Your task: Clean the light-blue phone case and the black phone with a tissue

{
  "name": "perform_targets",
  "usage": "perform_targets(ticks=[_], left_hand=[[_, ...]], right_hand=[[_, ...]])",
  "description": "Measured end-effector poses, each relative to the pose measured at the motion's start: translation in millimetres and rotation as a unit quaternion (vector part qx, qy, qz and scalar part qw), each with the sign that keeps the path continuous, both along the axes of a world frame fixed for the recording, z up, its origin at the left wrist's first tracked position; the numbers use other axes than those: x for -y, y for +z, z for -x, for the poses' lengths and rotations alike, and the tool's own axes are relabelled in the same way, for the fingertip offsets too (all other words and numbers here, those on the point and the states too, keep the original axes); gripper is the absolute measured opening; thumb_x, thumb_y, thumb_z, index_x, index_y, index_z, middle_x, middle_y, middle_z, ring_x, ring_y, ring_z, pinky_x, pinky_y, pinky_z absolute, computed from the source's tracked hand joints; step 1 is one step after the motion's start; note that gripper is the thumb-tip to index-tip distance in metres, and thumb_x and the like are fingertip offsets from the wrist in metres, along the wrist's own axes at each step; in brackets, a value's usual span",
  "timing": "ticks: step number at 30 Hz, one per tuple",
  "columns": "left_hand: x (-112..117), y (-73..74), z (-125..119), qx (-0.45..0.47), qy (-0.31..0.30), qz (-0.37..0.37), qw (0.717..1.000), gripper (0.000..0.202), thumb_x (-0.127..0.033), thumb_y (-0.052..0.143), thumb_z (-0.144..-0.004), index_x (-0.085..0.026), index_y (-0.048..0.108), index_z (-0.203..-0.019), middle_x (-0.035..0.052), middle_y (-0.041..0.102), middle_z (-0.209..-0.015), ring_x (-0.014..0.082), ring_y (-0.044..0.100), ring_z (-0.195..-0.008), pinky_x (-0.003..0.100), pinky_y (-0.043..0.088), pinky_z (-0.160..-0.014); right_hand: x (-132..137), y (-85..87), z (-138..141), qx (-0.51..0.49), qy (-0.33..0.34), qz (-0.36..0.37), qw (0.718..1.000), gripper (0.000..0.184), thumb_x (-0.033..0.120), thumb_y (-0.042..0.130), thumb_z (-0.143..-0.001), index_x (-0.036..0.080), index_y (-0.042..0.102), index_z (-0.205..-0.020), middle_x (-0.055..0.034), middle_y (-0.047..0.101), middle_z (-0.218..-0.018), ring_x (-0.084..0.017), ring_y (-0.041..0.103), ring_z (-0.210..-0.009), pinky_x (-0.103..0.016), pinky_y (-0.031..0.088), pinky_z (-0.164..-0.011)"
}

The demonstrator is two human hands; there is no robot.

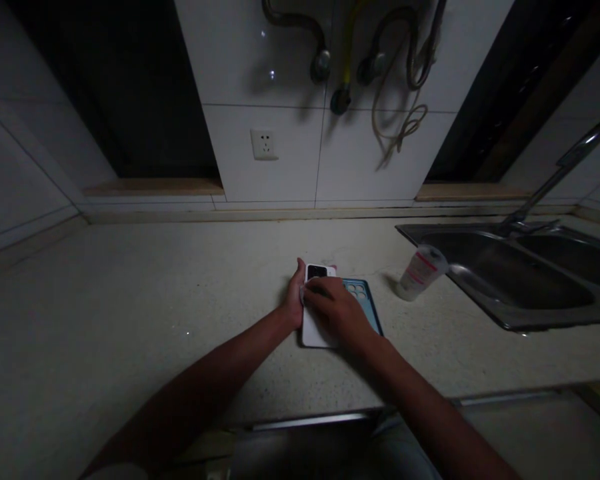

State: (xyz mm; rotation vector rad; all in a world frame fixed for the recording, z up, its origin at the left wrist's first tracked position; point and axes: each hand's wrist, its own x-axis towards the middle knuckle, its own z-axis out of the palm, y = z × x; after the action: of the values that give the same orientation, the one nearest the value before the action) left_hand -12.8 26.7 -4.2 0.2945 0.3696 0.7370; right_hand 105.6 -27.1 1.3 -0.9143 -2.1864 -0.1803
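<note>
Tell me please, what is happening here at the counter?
A person is handling a white phone over the counter. The left hand holds it along its left side, while the right hand is bent over its back, below the dark camera block. Whether the right fingers hold something small is hard to tell. A blue phone case is just right of the phone, and a plastic cup is near the sink.

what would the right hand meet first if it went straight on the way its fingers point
Probably the left hand, at the left edge of the white phone under the right hand, though exact depth is unclear.
</note>
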Motion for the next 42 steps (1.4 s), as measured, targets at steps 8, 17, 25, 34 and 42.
perform_targets(ticks=[8,17,25,34,42], left_hand=[[-4.2,-4.9,1.3,-0.057,-0.009,-0.020,0.998,0.080,-0.072,0.030,-0.092,-0.003,0.068,-0.102,0.0217,0.072,-0.087,0.0275,0.070,-0.073,0.037,0.053,-0.069],[-1.0,-4.6,-1.3,-0.052,-0.005,-0.025,0.998,0.057,-0.063,0.045,-0.092,-0.012,0.070,-0.095,0.0121,0.071,-0.075,0.0223,0.067,-0.063,0.032,0.050,-0.066],[2.5,0.0,-3.9,-0.053,-0.036,0.021,0.998,0.061,-0.063,0.043,-0.092,-0.011,0.070,-0.105,0.0136,0.072,-0.083,0.0269,0.070,-0.083,0.038,0.053,-0.081],[-9.6,-6.7,-3.4,-0.002,0.060,0.051,0.997,0.067,-0.061,0.030,-0.096,-0.007,0.066,-0.111,0.0231,0.071,-0.098,0.0314,0.071,-0.091,0.043,0.053,-0.083],[-8.6,-10.0,1.2,-0.005,0.055,0.050,0.997,0.076,-0.061,0.027,-0.096,0.003,0.062,-0.119,0.0258,0.071,-0.099,0.0297,0.071,-0.089,0.039,0.053,-0.085]], right_hand=[[32.3,-10.1,-24.6,0.009,0.026,0.006,1.000,0.020,0.014,0.052,-0.096,0.014,0.070,-0.106,-0.0137,0.067,-0.100,-0.022,0.062,-0.091,-0.034,0.053,-0.075],[-9.2,2.0,-29.2,-0.050,-0.180,0.043,0.981,0.027,0.013,0.048,-0.094,0.018,0.072,-0.105,-0.0142,0.065,-0.110,-0.028,0.060,-0.099,-0.040,0.053,-0.079],[-16.3,6.2,1.9,-0.049,-0.111,0.065,0.990,0.030,0.012,0.046,-0.096,0.017,0.070,-0.113,-0.0135,0.065,-0.115,-0.026,0.059,-0.106,-0.038,0.050,-0.087],[32.0,-6.2,1.9,0.055,0.024,0.023,0.998,0.018,0.010,0.053,-0.094,0.012,0.068,-0.105,-0.0133,0.067,-0.104,-0.023,0.061,-0.091,-0.033,0.051,-0.075],[63.5,9.2,-27.8,0.024,0.059,0.109,0.992,0.017,0.020,0.049,-0.100,0.018,0.066,-0.103,-0.0087,0.069,-0.098,-0.020,0.063,-0.085,-0.032,0.051,-0.074]])
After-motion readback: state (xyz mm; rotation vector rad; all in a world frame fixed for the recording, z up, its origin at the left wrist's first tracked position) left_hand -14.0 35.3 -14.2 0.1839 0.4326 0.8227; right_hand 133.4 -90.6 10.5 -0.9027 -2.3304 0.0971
